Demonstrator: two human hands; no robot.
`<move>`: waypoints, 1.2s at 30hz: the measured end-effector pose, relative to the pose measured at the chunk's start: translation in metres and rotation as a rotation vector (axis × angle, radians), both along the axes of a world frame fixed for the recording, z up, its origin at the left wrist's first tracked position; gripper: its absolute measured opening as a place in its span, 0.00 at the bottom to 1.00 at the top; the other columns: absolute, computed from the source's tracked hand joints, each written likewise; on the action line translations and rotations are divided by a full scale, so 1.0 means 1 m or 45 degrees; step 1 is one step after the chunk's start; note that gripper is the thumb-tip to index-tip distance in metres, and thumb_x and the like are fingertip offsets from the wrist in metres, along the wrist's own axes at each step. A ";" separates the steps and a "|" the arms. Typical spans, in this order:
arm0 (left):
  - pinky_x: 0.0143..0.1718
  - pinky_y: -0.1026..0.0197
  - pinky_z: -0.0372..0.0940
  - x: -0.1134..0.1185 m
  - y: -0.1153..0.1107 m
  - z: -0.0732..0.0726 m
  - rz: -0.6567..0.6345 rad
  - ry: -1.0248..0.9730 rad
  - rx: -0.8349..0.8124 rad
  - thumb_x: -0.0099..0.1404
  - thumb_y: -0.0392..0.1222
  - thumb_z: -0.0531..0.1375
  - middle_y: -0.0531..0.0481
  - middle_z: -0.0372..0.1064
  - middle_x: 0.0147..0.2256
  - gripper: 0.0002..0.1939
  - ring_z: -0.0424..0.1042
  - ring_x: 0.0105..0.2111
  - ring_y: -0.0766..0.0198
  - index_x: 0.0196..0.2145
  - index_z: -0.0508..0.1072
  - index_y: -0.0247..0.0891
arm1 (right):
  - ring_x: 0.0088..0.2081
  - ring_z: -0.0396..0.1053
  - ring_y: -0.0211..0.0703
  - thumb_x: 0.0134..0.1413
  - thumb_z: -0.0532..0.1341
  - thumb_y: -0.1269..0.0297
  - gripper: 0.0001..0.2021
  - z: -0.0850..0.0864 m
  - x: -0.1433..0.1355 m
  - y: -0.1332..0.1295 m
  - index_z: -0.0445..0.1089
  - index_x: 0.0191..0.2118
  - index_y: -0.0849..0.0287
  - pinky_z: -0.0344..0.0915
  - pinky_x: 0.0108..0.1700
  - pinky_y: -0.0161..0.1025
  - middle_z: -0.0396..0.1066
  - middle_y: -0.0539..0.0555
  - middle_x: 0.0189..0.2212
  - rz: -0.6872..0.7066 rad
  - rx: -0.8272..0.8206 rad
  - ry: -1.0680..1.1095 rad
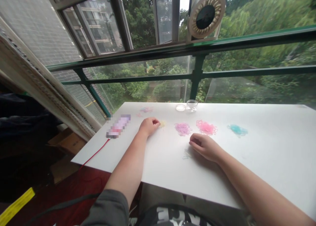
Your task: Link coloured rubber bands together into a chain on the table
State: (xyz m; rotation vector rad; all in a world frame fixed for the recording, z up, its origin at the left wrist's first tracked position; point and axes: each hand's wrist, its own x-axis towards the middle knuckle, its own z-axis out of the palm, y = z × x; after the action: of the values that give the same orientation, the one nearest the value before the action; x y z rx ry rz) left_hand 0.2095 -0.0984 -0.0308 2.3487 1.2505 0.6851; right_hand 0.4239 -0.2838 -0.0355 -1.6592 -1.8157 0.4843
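The left hand [148,126] bunches its fingertips at the yellow loops [162,123]; the right hand [203,147] curls beside the green loops [186,154], inside the worktop's [276,150] near edge. I cannot tell either's grip. 2 clear containers [192,107] stand near the far edge.

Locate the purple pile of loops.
In the head view, the purple pile lies on the white table, slightly right of picture centre, just left of the pink pile and beyond the right hand.

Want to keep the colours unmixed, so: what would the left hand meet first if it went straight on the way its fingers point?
The left hand would likely first meet the small yellow pile right in front of it; whether the two touch is unclear.
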 end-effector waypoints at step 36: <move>0.37 0.66 0.63 0.002 0.000 0.003 -0.057 -0.097 -0.013 0.49 0.30 0.54 0.48 0.68 0.42 0.20 0.66 0.38 0.64 0.41 0.70 0.36 | 0.23 0.61 0.35 0.37 0.61 0.67 0.09 0.016 0.003 -0.007 0.70 0.31 0.58 0.55 0.25 0.31 0.67 0.50 0.23 0.235 -0.197 -0.144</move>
State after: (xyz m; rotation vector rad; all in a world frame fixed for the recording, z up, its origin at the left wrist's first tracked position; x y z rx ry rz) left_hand 0.2116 -0.0980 -0.0283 2.3125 1.1632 0.7442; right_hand 0.4265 -0.2906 -0.0194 -1.6568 -2.0719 0.6369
